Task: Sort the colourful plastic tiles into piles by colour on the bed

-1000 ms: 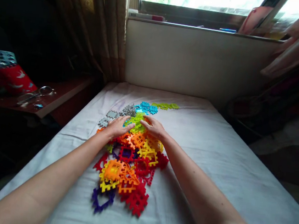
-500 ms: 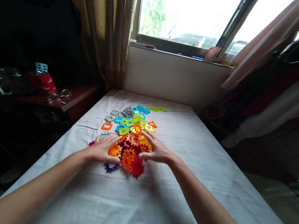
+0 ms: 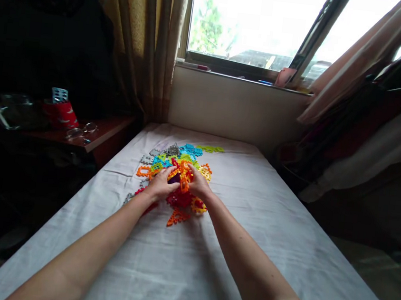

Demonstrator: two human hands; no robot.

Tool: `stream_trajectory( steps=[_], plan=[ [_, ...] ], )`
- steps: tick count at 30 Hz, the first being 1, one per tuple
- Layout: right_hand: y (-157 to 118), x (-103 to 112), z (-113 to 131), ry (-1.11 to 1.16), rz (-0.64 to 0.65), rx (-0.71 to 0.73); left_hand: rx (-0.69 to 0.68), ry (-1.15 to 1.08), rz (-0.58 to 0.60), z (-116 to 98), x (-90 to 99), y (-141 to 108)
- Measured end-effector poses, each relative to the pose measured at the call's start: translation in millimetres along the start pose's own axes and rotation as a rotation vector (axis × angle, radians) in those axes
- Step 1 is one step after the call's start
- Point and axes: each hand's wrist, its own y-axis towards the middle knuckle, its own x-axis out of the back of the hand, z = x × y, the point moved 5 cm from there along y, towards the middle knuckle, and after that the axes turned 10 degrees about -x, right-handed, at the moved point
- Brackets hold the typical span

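A heap of toothed plastic interlocking building pieces, red, orange and purple, lies on the pale bedsheet. My left hand curls round several pieces on the heap's left side, and its fingertips are partly hidden among them. From the right, my right hand grips orange pieces standing on edge between the two hands. An orange triangular piece lies closest to me. Beyond the hands spread blue pieces, grey pieces and a green strip of pieces.
At left, a dark red table bears eyeglasses, a red cup and a glass jar. A curtain and a window are behind the bed. Clothes hang at right.
My hands have come closer together and closed on the pieces. Orange and red pieces between them are now raised and bunched; the orange triangle lies apart in front.
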Motion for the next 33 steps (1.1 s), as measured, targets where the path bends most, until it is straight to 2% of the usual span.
stream_trajectory(
  steps=[3, 6, 9, 12, 14, 16, 19, 21, 24, 26, 27, 30, 33],
  plan=[
    [26.0, 13.0, -4.3, 0.137, -0.023, -0.007, -0.024, -0.111, -0.045, 4.8, 17.3, 24.6],
    [38.3, 41.7, -28.8, 0.086, -0.071, -0.113, 0.018, -0.086, 0.012, 31.0, 37.8, 34.8],
    [35.2, 68.3, -62.0, -0.12, -0.169, -0.303, 0.081, 0.168, 0.029, 66.7, 53.6, 34.8],
    [25.3, 66.2, -80.4, -0.306, -0.182, -0.481, 0.203, 0.427, 0.078, 88.7, 47.2, 28.7],
    [21.9, 49.3, -76.6, -0.353, -0.169, -0.472, 0.229, 0.476, 0.102, 86.1, 31.7, 24.1],
    [21.7, 28.6, -65.5, -0.333, -0.169, -0.414, 0.203, 0.459, 0.105, 72.9, 13.2, 20.5],
    [25.4, 4.8, -47.4, -0.166, -0.167, -0.32, 0.135, 0.345, 0.108, 49.3, -9.7, 16.3],
    [28.2, -0.7, -35.5, -0.008, -0.158, -0.224, 0.073, 0.185, 0.095, 36.0, -15.7, 13.3],
    [26.0, 4.5, -23.6, 0.199, -0.065, -0.148, 0.001, -0.147, 0.075, 23.7, -7.3, 4.1],
    [14.6, 15.7, -21.0, 0.252, 0.005, -0.141, -0.031, -0.252, 0.079, 21.8, 7.4, -7.9],
    [4.7, 23.7, -21.0, 0.236, 0.015, -0.128, -0.052, -0.225, 0.083, 22.8, 16.0, -16.0],
    [-42.3, 48.8, -25.9, 0.044, -0.026, -0.051, -0.105, 0.071, 0.132, 30.7, 34.4, -48.0],
    [-103.1, 53.0, -37.0, -0.16, 0.081, -0.018, -0.089, 0.298, 0.265, 38.1, 29.2, -87.3]
  ],
)
